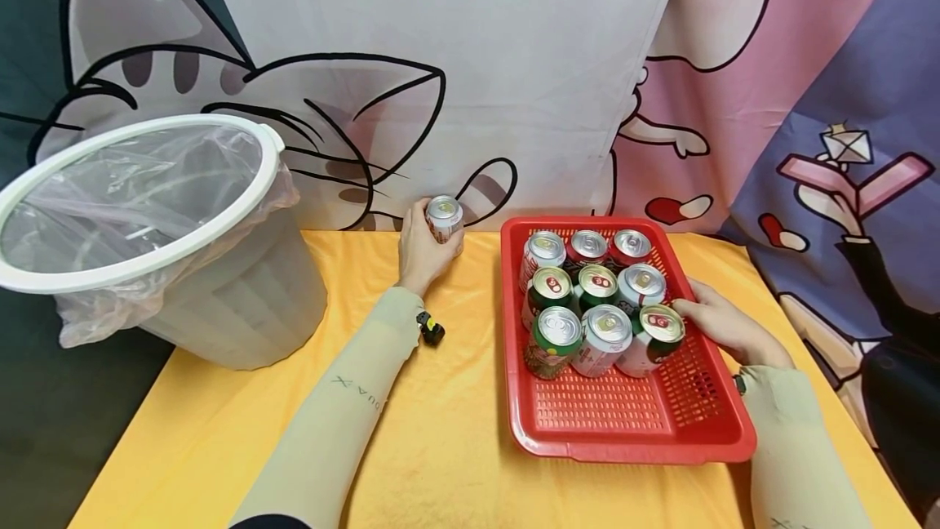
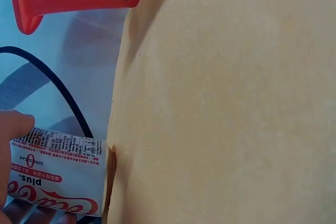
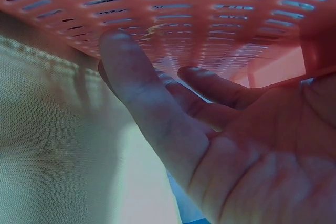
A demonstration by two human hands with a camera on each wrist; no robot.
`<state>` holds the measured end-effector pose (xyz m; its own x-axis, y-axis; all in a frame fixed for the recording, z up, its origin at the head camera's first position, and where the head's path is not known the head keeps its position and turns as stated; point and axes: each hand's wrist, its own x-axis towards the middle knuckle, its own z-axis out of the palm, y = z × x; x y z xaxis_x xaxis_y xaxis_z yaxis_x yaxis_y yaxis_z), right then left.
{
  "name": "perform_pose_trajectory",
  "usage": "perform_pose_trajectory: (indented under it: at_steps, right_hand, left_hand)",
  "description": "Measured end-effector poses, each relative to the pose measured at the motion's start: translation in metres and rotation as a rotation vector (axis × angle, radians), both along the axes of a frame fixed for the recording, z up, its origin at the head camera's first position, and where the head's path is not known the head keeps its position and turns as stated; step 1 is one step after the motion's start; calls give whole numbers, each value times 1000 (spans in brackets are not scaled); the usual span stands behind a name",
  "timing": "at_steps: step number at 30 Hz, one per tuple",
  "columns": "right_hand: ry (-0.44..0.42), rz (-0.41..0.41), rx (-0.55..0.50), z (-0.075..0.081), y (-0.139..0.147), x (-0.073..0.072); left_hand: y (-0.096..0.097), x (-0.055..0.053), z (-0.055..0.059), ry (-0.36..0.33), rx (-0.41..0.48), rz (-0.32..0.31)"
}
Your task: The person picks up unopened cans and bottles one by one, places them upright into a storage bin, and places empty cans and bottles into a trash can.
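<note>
A white Coca-Cola Plus can (image 2: 58, 174) with red lettering is in my left hand (image 1: 424, 251), fingers wrapped round its side. It stands upright at the table's back edge, by the backdrop; its silver top (image 1: 444, 207) faces up. To the right is a red plastic basket (image 1: 598, 447) with slotted walls, holding several upright cans in rows, among them a green-and-pink can (image 1: 649, 341) by the right wall. My right hand (image 1: 727, 325) grips the basket's right side. In the right wrist view, fingers (image 3: 157, 114) reach along the slotted plastic from beneath.
At the left stands a grey bin (image 1: 242, 308) with a white rim and a clear plastic liner (image 1: 147, 186) draped over it. A yellow cloth (image 1: 441, 431) covers the table. Behind hangs a cartoon-printed backdrop (image 1: 477, 39). The basket's front part shows bare slotted floor.
</note>
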<state>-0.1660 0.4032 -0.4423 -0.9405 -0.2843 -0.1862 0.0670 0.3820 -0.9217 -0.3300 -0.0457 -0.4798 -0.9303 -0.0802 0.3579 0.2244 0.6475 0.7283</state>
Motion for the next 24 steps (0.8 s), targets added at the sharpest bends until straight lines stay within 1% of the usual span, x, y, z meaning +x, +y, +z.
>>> perform_pose_trajectory:
  at_steps: [24]
  right_hand:
    - [-5,-11,19,-1,1,-1]
  left_hand:
    - [-2,-2,2,-3,-18,-17]
